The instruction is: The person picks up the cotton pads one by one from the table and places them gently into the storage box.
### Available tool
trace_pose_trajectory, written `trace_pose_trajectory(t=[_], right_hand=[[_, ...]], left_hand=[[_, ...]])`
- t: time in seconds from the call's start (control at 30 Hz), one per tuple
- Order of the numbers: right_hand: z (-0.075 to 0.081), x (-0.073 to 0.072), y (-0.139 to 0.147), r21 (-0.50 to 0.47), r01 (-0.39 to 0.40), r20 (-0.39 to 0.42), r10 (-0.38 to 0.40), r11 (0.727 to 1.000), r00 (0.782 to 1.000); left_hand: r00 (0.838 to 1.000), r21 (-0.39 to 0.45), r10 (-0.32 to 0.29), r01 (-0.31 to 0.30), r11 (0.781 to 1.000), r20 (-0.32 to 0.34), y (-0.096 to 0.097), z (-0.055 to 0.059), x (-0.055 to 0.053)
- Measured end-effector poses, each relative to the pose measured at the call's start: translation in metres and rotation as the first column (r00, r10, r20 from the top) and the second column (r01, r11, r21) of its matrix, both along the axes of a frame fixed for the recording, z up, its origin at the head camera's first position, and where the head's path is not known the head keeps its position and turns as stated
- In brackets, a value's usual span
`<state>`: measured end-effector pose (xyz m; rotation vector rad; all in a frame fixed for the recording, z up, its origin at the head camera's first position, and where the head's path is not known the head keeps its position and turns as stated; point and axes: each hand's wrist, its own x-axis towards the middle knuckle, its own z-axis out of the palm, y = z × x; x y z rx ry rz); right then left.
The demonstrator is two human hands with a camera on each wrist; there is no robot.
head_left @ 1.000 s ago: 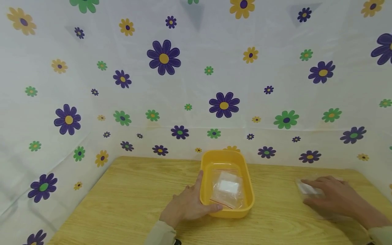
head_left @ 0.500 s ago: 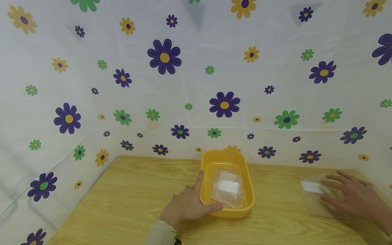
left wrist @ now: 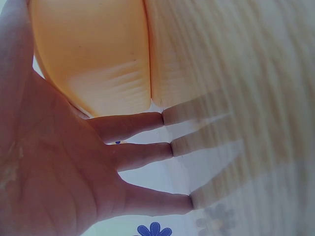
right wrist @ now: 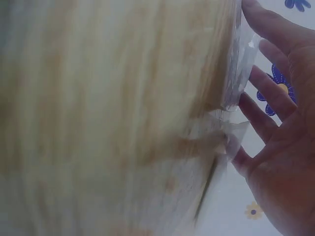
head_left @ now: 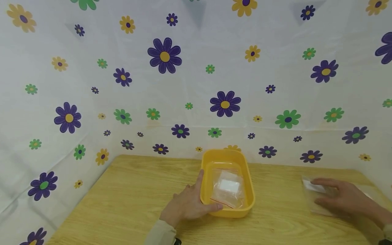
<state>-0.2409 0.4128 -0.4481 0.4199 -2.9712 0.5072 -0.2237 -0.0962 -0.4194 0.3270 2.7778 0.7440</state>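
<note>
A yellow plastic bin (head_left: 249,192) stands mid-table in the head view. Inside it lies a clear zip bag (head_left: 228,197) with a white label and a red seal line. My left hand (head_left: 187,206) rests at the bin's near left corner, index finger along the left side and thumb across the front rim. In the left wrist view its other fingers (left wrist: 157,201) are straight, tips on the tabletop. At the right, my right hand (head_left: 346,199) lies over another clear bag (head_left: 312,204) with a white label, its fingertips touching the plastic, which stands up in folds (right wrist: 235,130) near them.
The wood-grain table (head_left: 147,190) ends at the back against a white cloth (head_left: 190,85) printed with flowers. More clear plastic (head_left: 369,192) shows behind the right wrist.
My right hand moved rightward off the bag, uncovering its label, then came back leftward over it with the fingers closer together. The left hand and the bin have stayed in place.
</note>
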Motion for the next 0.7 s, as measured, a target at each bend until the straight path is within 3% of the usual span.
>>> trace_pose_trajectory(t=[0.43, 0.7], right_hand=[[0.0042, -0.0085, 0.0065, -0.051, 0.047, 0.019, -0.046, 0.998, 0.999], [-0.0033, -0.0071, 0.0098, -0.153, -0.03, -0.037, 0.025, 0.988, 0.999]], left_hand=[[1.0, 0.014, 0.001, -0.001, 1.0, 0.002, -0.0003, -0.0012, -0.0004], [1.0, -0.008, 0.001, -0.001, 1.0, -0.006, 0.0006, 0.0005, 0.0011]])
